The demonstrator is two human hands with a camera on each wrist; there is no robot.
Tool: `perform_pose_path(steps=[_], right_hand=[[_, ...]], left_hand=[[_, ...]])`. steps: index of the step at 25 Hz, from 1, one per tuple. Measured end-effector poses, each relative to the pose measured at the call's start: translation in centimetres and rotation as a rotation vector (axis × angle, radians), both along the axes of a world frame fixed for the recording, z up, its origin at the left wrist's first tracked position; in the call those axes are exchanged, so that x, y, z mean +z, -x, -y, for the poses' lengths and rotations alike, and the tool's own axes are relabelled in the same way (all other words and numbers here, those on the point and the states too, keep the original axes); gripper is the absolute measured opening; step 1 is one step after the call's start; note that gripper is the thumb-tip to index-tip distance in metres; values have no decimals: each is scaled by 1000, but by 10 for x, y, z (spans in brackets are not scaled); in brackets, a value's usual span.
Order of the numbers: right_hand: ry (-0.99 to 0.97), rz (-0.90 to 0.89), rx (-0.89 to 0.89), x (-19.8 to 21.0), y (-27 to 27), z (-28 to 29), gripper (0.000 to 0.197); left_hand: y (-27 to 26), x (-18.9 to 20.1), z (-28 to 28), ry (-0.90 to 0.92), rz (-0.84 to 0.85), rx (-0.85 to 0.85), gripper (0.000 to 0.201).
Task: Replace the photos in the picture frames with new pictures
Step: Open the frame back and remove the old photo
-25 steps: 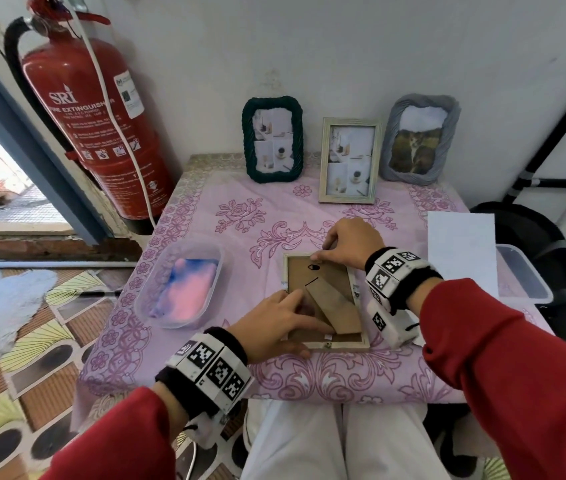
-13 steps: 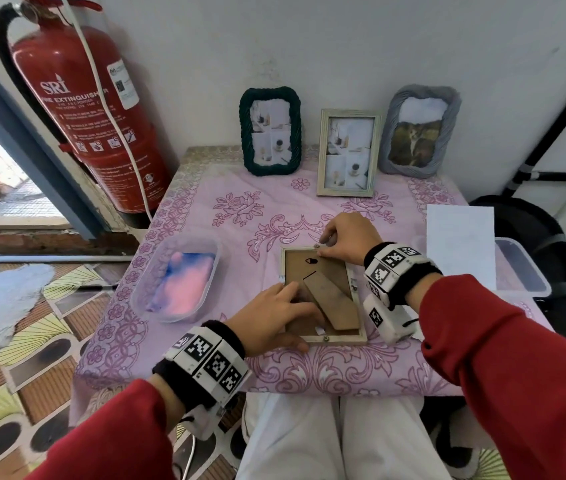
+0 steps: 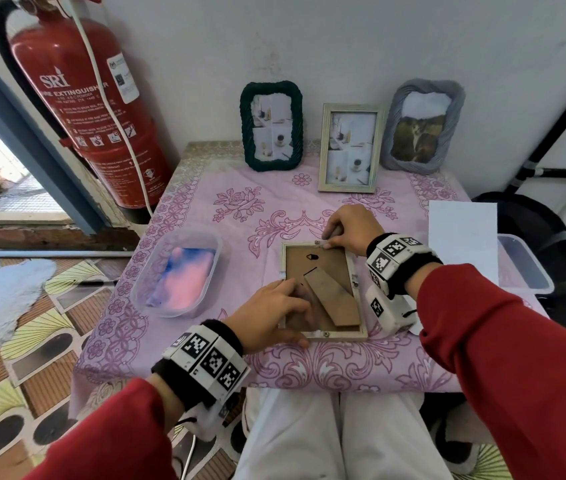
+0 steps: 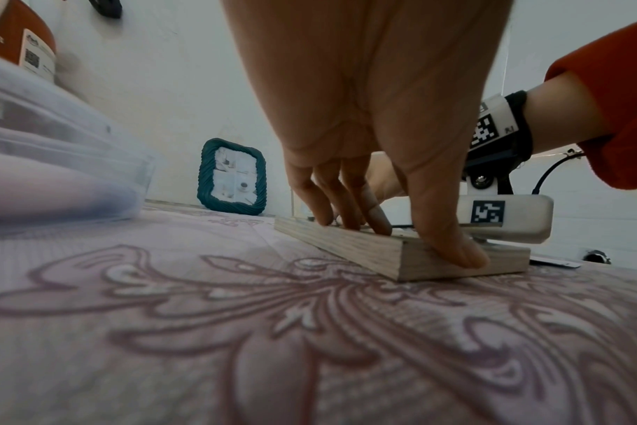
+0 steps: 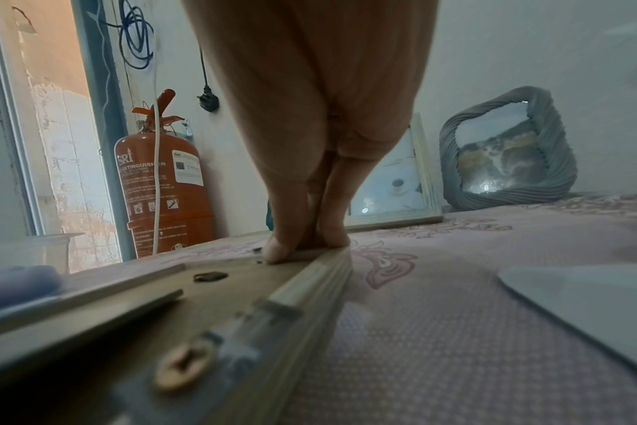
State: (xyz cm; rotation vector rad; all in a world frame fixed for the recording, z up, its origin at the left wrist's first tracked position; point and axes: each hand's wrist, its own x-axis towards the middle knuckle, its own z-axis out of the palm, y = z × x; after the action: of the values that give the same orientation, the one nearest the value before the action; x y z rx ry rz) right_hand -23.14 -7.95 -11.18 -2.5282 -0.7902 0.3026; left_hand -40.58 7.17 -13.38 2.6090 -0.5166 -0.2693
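Note:
A pale wooden picture frame (image 3: 319,268) lies face down on the pink tablecloth, its brown backing and folded stand (image 3: 331,299) facing up. My left hand (image 3: 292,306) holds its near left corner. In the left wrist view the left hand (image 4: 382,224) has its fingers on the backing and its thumb against the side of the frame (image 4: 364,253). My right hand (image 3: 330,242) pinches a small metal clip (image 3: 319,242) on the far rim. In the right wrist view the right hand (image 5: 306,244) has thumb and forefinger together on that edge of the frame (image 5: 310,276).
Three frames lean on the wall: green (image 3: 271,126), cream (image 3: 351,147) and grey (image 3: 421,128). A clear tub (image 3: 143,275) with a pink-blue picture sits on the left. A white sheet (image 3: 461,237) and another tub (image 3: 523,265) are on the right. A fire extinguisher (image 3: 84,109) stands beside the table's far left corner.
My left fingers have drawn back slightly from the middle of the backing toward the frame's left side. The right hand stays at the far rim, and the frame has not moved.

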Motion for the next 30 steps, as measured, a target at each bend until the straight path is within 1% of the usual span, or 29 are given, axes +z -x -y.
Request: perform_pose_path(steps=[7,11,13,16,18,20,23,25,26,28,30], right_hand=[[88,8,-17,3,-1,-4,14],[136,35,-60,2,2,-8,12],[117,49,-87,-2,4,-8,12],[80,32,-108,-4,6,-7,18],[62,8,-96,-4,7,-3,13],[44,20,-85,-5,11,1,8],[6,36,-38,-5,20,5,17],[2,-13,6,-2,27,10,23],[-1,-35,21,-1,32,13,25],[-2,-8,36,1,42,20,28],[37,73,33,0,56,24,30]], left_hand=[[4,2,3,16,-13,11,21],[5,2,4,16,-5,15,19],[6,1,5,26,2,19,18],[7,1,5,48,11,28,17],[10,1,6,83,12,39,16],[12,1,7,114,26,41,15],[16,1,8,160,5,73,15],[18,1,8,227,14,137,17],[18,0,6,273,44,202,19],[18,-1,2,367,89,405,25],[18,-3,-2,448,56,588,31]])
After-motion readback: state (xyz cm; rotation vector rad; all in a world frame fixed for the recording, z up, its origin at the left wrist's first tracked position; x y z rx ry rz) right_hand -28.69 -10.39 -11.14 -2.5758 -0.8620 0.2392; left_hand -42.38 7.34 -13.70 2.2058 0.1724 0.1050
